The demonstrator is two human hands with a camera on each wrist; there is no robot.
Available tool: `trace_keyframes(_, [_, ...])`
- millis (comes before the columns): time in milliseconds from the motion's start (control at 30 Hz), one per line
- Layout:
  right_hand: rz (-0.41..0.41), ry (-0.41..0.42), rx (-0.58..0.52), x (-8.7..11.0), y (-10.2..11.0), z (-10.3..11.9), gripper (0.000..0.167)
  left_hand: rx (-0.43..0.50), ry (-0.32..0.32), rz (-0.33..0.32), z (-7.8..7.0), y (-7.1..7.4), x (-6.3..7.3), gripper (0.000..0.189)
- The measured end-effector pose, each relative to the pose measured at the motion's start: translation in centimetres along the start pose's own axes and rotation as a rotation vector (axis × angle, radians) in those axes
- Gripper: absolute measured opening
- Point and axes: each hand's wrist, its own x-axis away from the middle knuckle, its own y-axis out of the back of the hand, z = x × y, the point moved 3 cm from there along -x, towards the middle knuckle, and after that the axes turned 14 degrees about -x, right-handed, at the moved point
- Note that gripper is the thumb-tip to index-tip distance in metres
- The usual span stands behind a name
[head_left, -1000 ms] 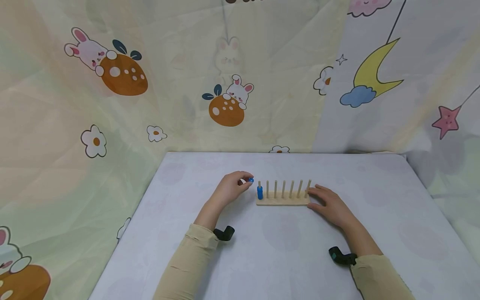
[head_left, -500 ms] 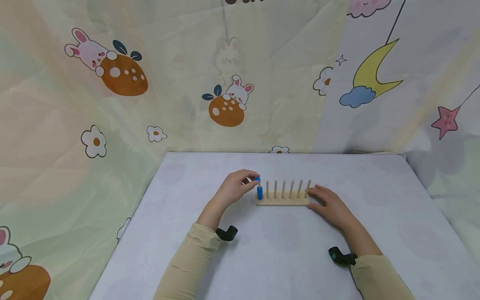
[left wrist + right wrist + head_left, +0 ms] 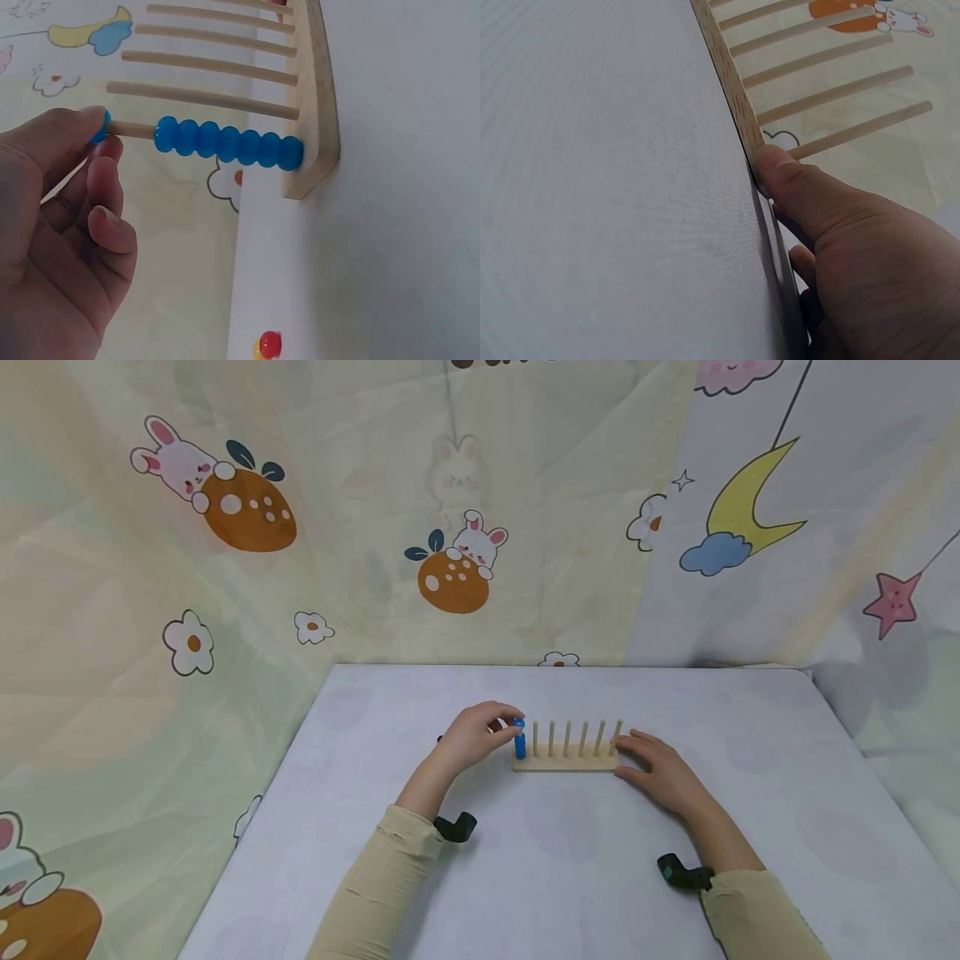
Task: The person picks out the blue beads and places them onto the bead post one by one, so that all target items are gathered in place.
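Observation:
My left hand (image 3: 471, 735) pinches a blue bead (image 3: 102, 129) between thumb and fingertips, at the tip of the leftmost peg of a wooden peg rack (image 3: 566, 764). Below it on that same peg sits a stack of several blue beads (image 3: 229, 144) reaching down to the base, with a stretch of bare peg between. The other pegs (image 3: 567, 739) stand upright and bare. At the rack's right end, my right hand (image 3: 660, 768) grips the base, its thumb (image 3: 776, 161) against the front edge and the other fingers partly hidden behind.
A red bead (image 3: 271, 344) and a yellow one beside it show at the bottom of the left wrist view. The rack stands on a table (image 3: 570, 860) with a pale cloth, against a patterned fabric backdrop (image 3: 360, 568).
My left hand has moved right, bringing the blue bead from beside the rack onto the tip of the leftmost peg. The right hand keeps its place at the rack's end.

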Motion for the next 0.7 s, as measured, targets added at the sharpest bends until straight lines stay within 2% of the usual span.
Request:
trace_keyframes(367, [-0.010,-0.005,-0.003,0.0,-0.1,-0.2,0.058,0.037,0.023,0.039,0.7,-1.3,0.2,0.026])
trace_keyframes(700, [-0.010,-0.005,-0.006,0.1,-0.1,-0.3,0.058,0.061,0.031,0.047,1.0,-1.7,0.2,0.022])
